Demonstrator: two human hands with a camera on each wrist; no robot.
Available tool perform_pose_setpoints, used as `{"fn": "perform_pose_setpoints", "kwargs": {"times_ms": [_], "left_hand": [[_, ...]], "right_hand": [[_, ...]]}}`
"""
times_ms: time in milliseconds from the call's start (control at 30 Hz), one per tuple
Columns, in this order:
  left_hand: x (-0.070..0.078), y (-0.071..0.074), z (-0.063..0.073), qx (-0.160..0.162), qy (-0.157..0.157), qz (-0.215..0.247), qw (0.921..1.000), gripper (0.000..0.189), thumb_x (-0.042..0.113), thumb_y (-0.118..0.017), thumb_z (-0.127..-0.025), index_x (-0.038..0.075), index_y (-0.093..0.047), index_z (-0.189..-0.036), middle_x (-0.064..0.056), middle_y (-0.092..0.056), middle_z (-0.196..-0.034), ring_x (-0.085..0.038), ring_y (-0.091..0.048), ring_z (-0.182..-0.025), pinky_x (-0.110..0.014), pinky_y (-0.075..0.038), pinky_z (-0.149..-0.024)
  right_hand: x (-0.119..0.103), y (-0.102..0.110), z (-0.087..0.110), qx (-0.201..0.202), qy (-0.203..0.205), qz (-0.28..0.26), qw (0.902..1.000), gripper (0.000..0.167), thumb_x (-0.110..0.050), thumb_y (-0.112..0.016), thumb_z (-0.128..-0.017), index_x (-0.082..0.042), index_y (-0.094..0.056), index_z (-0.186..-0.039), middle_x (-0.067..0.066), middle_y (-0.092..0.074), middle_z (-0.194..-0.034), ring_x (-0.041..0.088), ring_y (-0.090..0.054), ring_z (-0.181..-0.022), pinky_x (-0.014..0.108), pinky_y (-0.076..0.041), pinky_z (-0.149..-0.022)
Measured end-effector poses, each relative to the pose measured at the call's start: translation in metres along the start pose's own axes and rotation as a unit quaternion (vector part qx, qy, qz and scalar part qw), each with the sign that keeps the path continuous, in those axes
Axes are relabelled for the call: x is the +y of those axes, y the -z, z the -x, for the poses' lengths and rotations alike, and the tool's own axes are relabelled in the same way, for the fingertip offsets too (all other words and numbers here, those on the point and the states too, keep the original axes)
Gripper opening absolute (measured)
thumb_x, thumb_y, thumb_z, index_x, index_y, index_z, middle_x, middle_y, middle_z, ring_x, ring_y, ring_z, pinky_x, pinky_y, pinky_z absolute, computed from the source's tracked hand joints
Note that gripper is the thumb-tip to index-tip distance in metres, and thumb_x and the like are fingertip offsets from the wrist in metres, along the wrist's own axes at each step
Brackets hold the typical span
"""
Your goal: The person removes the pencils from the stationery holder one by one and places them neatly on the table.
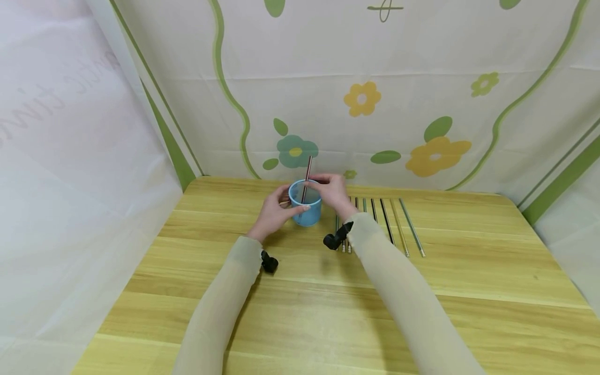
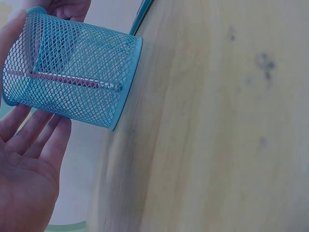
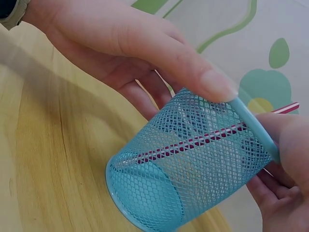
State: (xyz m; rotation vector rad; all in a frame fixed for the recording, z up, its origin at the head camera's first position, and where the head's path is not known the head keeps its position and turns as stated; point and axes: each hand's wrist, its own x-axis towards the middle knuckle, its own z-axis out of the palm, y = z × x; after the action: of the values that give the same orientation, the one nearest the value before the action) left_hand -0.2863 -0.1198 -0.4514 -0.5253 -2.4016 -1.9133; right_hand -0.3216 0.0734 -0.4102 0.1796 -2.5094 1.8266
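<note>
A light-blue mesh pencil cup (image 1: 307,214) stands upright on the wooden table, near its back edge. My left hand (image 1: 274,212) holds it from the left, thumb over the near rim and fingers round the far side. Inside leans a dark red pencil with white stripes (image 1: 307,174), its upper end sticking out above the rim. My right hand (image 1: 332,191) pinches this pencil near the rim. Through the mesh in the right wrist view, the pencil (image 3: 193,142) slants down to the cup's bottom (image 3: 145,193).
Several pencils lie side by side right of the cup, partly under my right forearm; among them are a black pencil (image 1: 387,221), a yellow pencil (image 1: 399,226) and a blue-green pencil (image 1: 412,226). A flowered cloth (image 1: 328,120) hangs behind the table (image 1: 300,312).
</note>
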Motion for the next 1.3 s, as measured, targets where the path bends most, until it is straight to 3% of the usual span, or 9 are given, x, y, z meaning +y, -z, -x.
{"fn": "perform_pose_setpoints", "kwargs": {"times_ms": [133, 433, 833, 1300], "left_hand": [[0.0, 0.0, 0.0, 0.0, 0.0, 0.0, 1.0, 0.076, 0.019, -0.083, -0.088, -0.004, -0.044, -0.149, -0.027, -0.055, -0.138, -0.043, -0.053, -0.126, -0.053, -0.043, -0.107], [0.0, -0.001, 0.001, 0.01, -0.003, -0.012, 0.9999, 0.075, 0.033, -0.087, -0.084, 0.006, -0.052, -0.145, -0.012, -0.061, -0.132, -0.027, -0.059, -0.12, -0.042, -0.049, -0.104], [-0.002, -0.002, -0.001, 0.011, -0.011, -0.013, 0.9998, 0.074, 0.035, -0.087, -0.083, 0.007, -0.053, -0.143, -0.01, -0.063, -0.129, -0.025, -0.06, -0.117, -0.042, -0.049, -0.102], [-0.003, -0.002, -0.001, 0.017, -0.011, -0.018, 0.9996, 0.072, 0.034, -0.087, -0.083, 0.007, -0.054, -0.142, -0.01, -0.063, -0.129, -0.025, -0.06, -0.117, -0.041, -0.05, -0.102]], "right_hand": [[-0.001, -0.001, 0.0, 0.003, -0.001, -0.002, 1.0, 0.026, -0.027, -0.079, -0.093, -0.011, -0.079, -0.114, 0.004, -0.074, -0.115, 0.02, -0.064, -0.113, 0.038, -0.053, -0.095], [0.0, 0.003, 0.0, 0.003, 0.001, -0.01, 0.9999, 0.027, -0.026, -0.077, -0.094, -0.008, -0.078, -0.114, 0.004, -0.074, -0.114, 0.02, -0.063, -0.114, 0.039, -0.051, -0.096], [-0.001, 0.008, 0.0, 0.028, -0.014, -0.027, 0.9991, 0.026, -0.032, -0.08, -0.091, -0.014, -0.079, -0.111, 0.0, -0.072, -0.112, 0.019, -0.063, -0.11, 0.039, -0.051, -0.095], [-0.013, 0.016, 0.002, 0.06, 0.017, -0.07, 0.9956, 0.026, -0.031, -0.08, -0.091, -0.012, -0.079, -0.11, 0.001, -0.072, -0.107, 0.017, -0.063, -0.104, 0.038, -0.051, -0.092]]}}
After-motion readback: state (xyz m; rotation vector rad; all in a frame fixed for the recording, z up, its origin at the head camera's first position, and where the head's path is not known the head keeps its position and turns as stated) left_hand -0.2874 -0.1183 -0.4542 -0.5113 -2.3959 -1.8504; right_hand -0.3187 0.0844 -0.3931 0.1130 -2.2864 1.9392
